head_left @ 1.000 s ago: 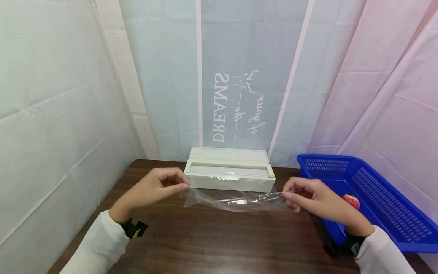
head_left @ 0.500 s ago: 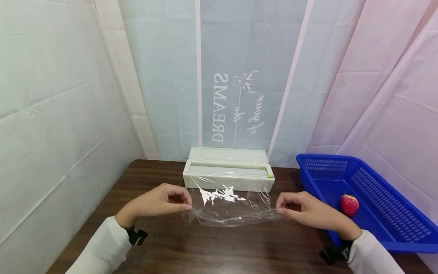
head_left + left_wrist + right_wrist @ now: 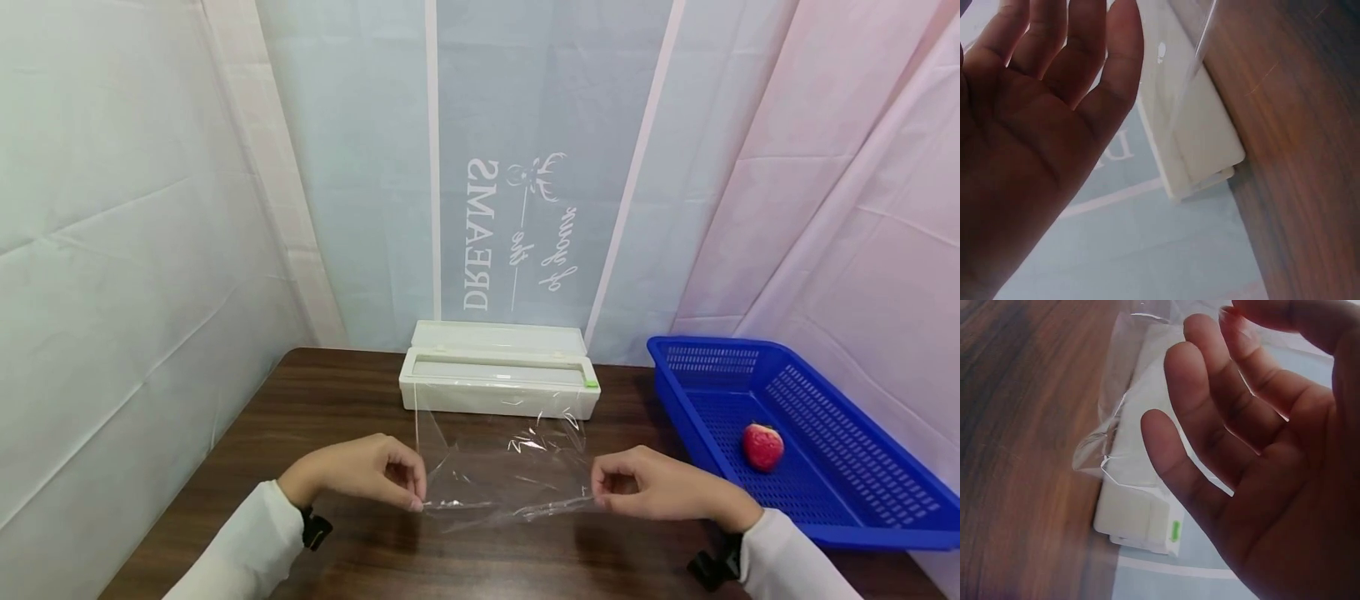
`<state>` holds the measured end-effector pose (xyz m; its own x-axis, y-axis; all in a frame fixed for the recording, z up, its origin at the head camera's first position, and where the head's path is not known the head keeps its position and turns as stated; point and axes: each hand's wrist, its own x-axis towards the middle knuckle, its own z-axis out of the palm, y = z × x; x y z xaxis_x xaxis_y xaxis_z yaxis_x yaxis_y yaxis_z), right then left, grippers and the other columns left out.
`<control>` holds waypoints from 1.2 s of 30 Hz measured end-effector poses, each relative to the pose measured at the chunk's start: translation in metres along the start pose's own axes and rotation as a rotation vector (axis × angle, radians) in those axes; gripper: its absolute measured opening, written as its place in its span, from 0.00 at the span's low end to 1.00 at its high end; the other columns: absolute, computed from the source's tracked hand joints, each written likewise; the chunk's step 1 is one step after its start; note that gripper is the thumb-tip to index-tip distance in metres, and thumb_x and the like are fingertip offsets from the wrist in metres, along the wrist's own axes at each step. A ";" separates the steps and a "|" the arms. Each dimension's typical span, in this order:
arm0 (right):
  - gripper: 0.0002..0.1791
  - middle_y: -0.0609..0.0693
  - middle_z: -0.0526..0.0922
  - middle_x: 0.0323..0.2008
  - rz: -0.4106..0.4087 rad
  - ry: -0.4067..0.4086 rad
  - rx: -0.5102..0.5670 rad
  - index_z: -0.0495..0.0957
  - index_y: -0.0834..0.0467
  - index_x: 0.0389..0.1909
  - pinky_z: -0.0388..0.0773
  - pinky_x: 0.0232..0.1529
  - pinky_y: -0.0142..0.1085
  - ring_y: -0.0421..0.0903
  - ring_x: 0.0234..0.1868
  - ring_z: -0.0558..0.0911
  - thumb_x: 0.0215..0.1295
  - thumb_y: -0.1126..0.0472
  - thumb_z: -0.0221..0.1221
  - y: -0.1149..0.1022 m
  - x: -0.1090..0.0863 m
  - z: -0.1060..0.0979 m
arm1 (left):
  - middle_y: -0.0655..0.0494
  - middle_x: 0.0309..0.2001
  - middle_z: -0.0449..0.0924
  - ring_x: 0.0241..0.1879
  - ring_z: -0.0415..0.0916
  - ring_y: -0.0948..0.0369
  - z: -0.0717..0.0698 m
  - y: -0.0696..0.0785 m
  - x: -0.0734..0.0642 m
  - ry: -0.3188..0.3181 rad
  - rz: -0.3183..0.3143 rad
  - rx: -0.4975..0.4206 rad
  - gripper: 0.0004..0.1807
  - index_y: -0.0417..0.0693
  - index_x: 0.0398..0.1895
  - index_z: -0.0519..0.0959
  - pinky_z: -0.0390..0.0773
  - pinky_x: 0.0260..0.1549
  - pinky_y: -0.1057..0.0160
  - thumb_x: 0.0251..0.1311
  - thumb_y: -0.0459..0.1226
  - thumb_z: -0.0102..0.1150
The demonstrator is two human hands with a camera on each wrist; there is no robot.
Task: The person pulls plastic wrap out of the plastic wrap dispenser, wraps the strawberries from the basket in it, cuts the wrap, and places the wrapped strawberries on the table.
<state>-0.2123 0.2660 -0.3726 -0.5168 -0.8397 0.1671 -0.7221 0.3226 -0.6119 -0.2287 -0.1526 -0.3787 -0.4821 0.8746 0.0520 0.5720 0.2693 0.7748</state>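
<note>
A sheet of clear plastic wrap stretches from a white wrap dispenser box toward the front of the table. My left hand pinches the sheet's near left corner between thumb and forefinger. At the near right corner my right hand pinches it the same way. The box's lid stands raised at the back, and a green slider sits at its right end. In the right wrist view the wrap hangs in folds beside the box, and the other fingers are spread loosely.
To the right stands a blue plastic basket with a red strawberry in it. Both rest on the brown wooden table. A grey-blue curtain with lettering hangs right behind the box.
Both hands have moved toward the front of the table, drawing more wrap out of the box, and have come slightly closer together. The box stays almost in place.
</note>
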 end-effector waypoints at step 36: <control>0.09 0.37 0.80 0.42 0.083 0.243 -0.328 0.76 0.43 0.45 0.79 0.41 0.41 0.37 0.43 0.76 0.65 0.51 0.56 0.010 0.024 0.019 | 0.60 0.49 0.79 0.46 0.73 0.66 0.003 -0.017 0.017 0.249 -0.043 0.402 0.14 0.52 0.50 0.78 0.78 0.45 0.57 0.64 0.44 0.54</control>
<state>-0.2231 0.2401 -0.3895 -0.6450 -0.6896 0.3293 -0.7610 0.5402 -0.3593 -0.2444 -0.1412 -0.3933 -0.6276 0.7489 0.2130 0.7357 0.4809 0.4769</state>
